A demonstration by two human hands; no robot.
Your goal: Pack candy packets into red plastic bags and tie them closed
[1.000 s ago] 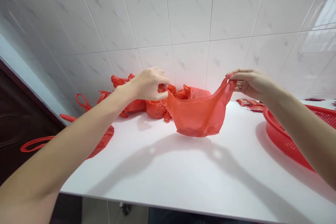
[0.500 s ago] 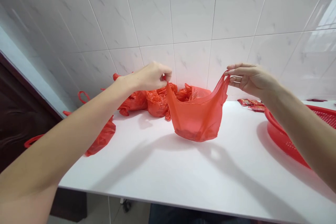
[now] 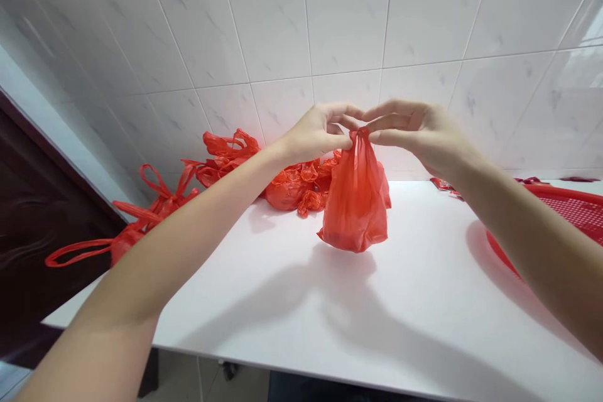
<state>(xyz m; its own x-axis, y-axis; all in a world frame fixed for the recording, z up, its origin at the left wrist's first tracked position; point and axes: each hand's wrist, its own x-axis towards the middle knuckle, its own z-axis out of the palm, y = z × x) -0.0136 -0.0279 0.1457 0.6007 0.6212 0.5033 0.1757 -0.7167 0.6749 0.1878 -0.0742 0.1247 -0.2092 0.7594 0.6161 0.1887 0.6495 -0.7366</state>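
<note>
A red plastic bag point(image 3: 355, 204) hangs just above the white table, gathered narrow at the top. My left hand point(image 3: 325, 129) pinches its handles from the left side, and my right hand point(image 3: 414, 129) pinches them from the right. The fingertips of both hands meet over the bag's top. Whatever lies inside the bag cannot be made out. Behind it, against the wall, rests a heap of other red plastic bags point(image 3: 287, 188), partly hidden by the held bag and my left forearm.
More tied red bags point(image 3: 162, 201) lie at the table's left end, loops sticking out. To the right stands a red plastic basket point(image 3: 572, 210), partly behind my right forearm. Small red packets point(image 3: 443, 185) lie near the tiled wall point(image 3: 348, 19). The white table's point(image 3: 264, 326) front edge is close.
My hands have come together from far apart, drawing the bag's two handles to one point. The wide-open bag mouth has narrowed into a gathered top.
</note>
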